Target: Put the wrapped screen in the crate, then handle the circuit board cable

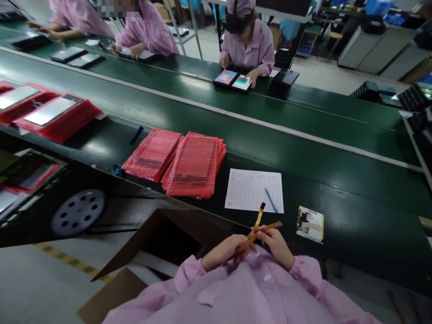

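Note:
Close to my body, at the table's front edge, both hands hold orange-brown flex cables (pixel 270 226). One strip with a dark end points up and away; another slants to the right. My left hand (pixel 231 248) is closed around the lower left part of the strips. The fingers of my right hand (pixel 275 244) pinch them near where they cross. Just beyond lies a printed form (pixel 248 191) with a blue pen (pixel 271 200) on it. To the right of my hands is a flat white piece with yellow edges (pixel 309 225).
Red bubble-wrap pouches (pixel 195 162) are stacked left of the form. Farther left are more red pouches (pixel 64 119) with a flat panel on top and a dark blue marker (pixel 136 134). An open cardboard box (pixel 135 252) stands below the edge. Several co-workers sit across the green table (pixel 303 139).

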Available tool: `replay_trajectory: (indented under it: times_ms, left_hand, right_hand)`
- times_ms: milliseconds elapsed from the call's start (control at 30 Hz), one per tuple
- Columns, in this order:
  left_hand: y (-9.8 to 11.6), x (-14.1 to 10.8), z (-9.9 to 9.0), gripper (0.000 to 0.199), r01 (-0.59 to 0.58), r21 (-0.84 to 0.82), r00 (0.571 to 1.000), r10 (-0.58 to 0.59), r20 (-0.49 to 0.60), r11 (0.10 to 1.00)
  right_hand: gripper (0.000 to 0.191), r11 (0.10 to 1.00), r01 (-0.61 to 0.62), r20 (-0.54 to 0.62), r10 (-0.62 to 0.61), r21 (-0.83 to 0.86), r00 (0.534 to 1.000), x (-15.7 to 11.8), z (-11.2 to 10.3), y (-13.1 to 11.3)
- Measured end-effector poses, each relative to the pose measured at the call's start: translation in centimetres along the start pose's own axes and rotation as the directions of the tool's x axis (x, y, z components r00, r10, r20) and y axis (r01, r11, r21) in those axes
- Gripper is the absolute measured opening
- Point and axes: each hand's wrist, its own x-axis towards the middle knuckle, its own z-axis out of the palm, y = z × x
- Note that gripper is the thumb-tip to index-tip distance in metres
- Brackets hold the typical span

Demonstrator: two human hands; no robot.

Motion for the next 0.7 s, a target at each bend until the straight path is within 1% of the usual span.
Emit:
replay_trajectory:
  times_ms: [100, 167, 300, 367, 467, 533, 600, 700]
  left_hand:
    - [0.4, -0.3, 0.2, 0.044, 0.002, 0.019, 1.0, -0.002, 0.013, 1.0]
    - [0.8, -0.5, 0.3, 0.043, -0.011, 0.046, 0.999, 0.01, 0.036, 0.999]
    - [1.6, -0.4, 0.7, 0.041, -0.05, 0.103, 0.995, 0.041, 0.088, 0.993]
    - [1.6, -0.3, 0.9, 0.041, -0.052, 0.117, 0.994, 0.04, 0.102, 0.992]
    - [1.0, -0.1, 1.0, 0.043, -0.032, 0.127, 0.995, 0.02, 0.093, 0.991]
    - [0.5, -0.2, 0.8, 0.044, -0.003, 0.132, 0.997, -0.007, 0.078, 0.991]
    - [-0.1, -0.4, 0.2, 0.041, 0.019, 0.141, 0.999, -0.026, 0.042, 0.99]
    - [-0.5, -1.2, -1.3, 0.032, 0.021, 0.169, 0.999, -0.015, -0.038, 0.985]
  right_hand:
    - [0.034, 1.0, -0.019, -0.02, 0.019, -0.009, 1.0, 0.0, -0.5, 0.1]
    - [0.035, 1.0, -0.027, -0.033, 0.027, -0.002, 0.999, 0.0, -0.8, 0.1]
    - [0.036, 0.997, -0.032, -0.04, 0.035, 0.071, 0.999, 0.0, -0.8, 0.3]
    - [0.039, 0.991, -0.046, -0.026, 0.05, 0.128, 0.998, -0.1, -0.5, 0.8]
    - [0.042, 0.98, -0.073, -0.026, 0.079, 0.188, 0.997, -0.3, -0.2, 1.6]
    - [0.038, 0.977, -0.064, -0.075, 0.08, 0.203, 0.994, -0.3, -0.5, 1.8]
    - [0.034, 0.976, -0.028, -0.17, 0.066, 0.216, 0.983, -0.3, -1.3, 1.7]
    - [0.034, 0.969, 0.038, -0.329, 0.046, 0.243, 0.943, -0.1, -3.1, 1.0]
